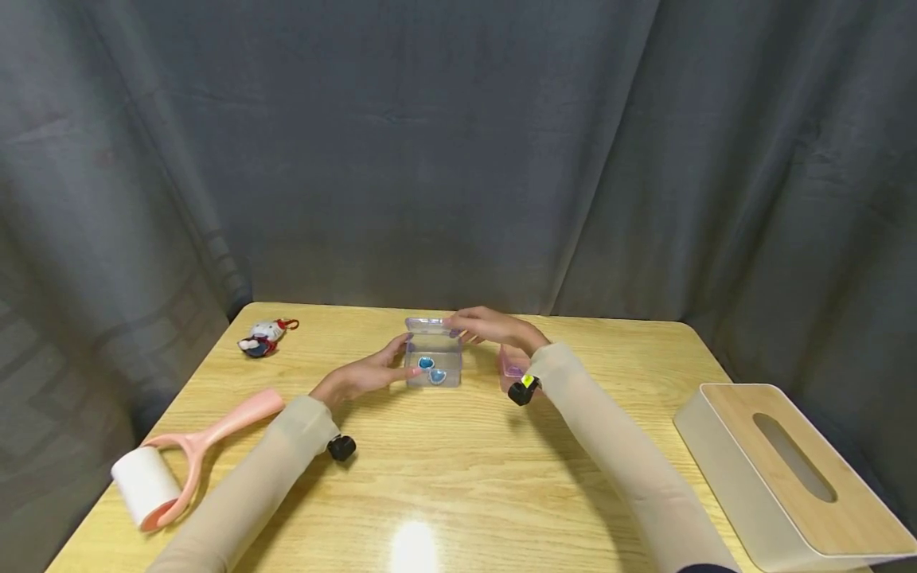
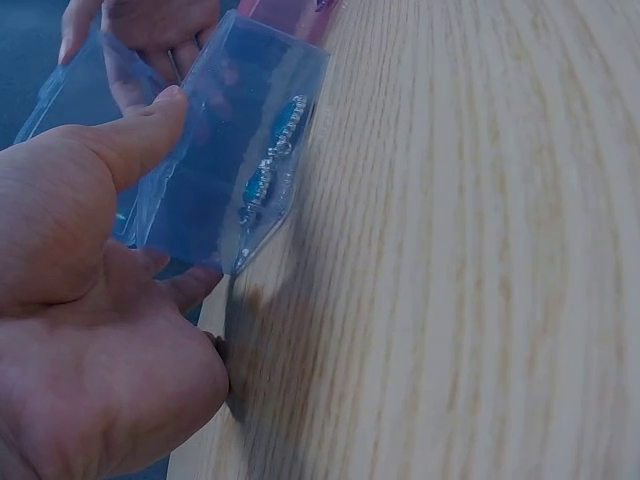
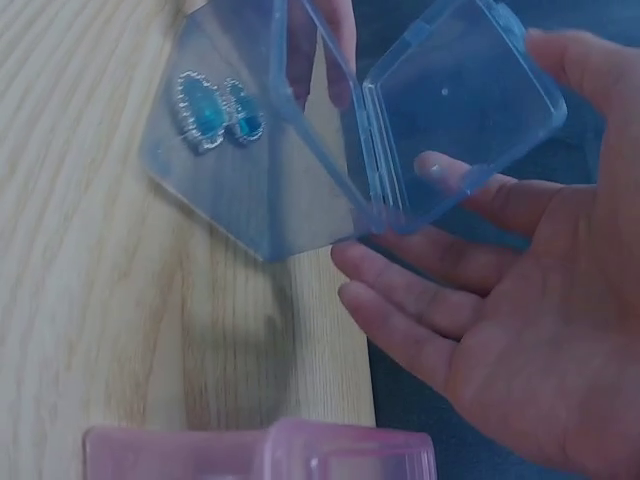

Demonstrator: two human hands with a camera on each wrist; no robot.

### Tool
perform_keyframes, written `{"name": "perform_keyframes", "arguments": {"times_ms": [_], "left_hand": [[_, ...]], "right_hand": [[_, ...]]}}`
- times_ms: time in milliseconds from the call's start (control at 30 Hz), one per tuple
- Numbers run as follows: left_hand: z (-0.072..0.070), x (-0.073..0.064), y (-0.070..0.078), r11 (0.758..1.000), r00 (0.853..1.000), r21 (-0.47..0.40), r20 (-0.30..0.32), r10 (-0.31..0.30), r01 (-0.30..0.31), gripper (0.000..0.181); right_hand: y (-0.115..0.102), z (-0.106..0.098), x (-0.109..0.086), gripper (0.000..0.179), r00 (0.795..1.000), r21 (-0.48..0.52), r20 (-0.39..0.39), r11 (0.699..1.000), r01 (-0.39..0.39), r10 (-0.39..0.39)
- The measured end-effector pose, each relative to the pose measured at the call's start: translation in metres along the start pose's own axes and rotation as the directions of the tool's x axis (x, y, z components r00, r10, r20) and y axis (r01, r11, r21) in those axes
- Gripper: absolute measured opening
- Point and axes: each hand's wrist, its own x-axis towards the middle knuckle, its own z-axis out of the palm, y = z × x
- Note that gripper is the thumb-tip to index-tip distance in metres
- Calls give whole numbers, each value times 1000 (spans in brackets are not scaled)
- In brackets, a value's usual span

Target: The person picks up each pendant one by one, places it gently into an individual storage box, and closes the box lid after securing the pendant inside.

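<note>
A clear plastic box [image 1: 434,358] stands on the table with its hinged lid [image 1: 427,325] raised at the back. Inside lie two blue gem pieces edged with small clear stones [image 3: 203,110], which look like earrings. My left hand [image 1: 368,374] grips the box at its left side, thumb at the near side and fingers behind. From the right, my right hand [image 1: 487,325] pinches the raised lid, with the thumb on its edge and the index finger against its other face. The remaining right fingers spread beside the hinge in the right wrist view.
A pink plastic box [image 1: 512,364] stands just right of the clear one, partly behind my right wrist. At left are a pink-handled lint roller [image 1: 208,434] and a small doll keychain [image 1: 265,337]. A tissue box [image 1: 745,469] occupies the right edge; a grey curtain [image 1: 430,159] hangs behind.
</note>
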Motion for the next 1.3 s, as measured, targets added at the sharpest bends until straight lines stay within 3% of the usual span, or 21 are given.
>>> {"name": "perform_keyframes", "arguments": {"times_ms": [233, 467, 700, 1000, 1300], "left_hand": [[0, 1, -3, 1000, 1000, -1, 10, 24, -24, 86], [-1, 1, -3, 999, 999, 26, 0, 43, -43, 87], [-2, 3, 0, 998, 998, 41, -40, 45, -44, 87], [-7, 4, -2, 997, 997, 25, 6, 76, -76, 95], [-4, 7, -2, 997, 996, -4, 38, 78, -78, 82]], "right_hand": [[4, 4, -5, 57, 997, -131, 7, 988, 83, -83], [6, 9, -4, 54, 998, -108, -10, 992, 67, -68], [3, 12, -8, 62, 996, -152, -55, 987, 57, -66], [4, 20, -4, 67, 991, -183, -68, 978, 100, -114], [6, 28, -11, 75, 991, -203, -96, 977, 69, -89]]}}
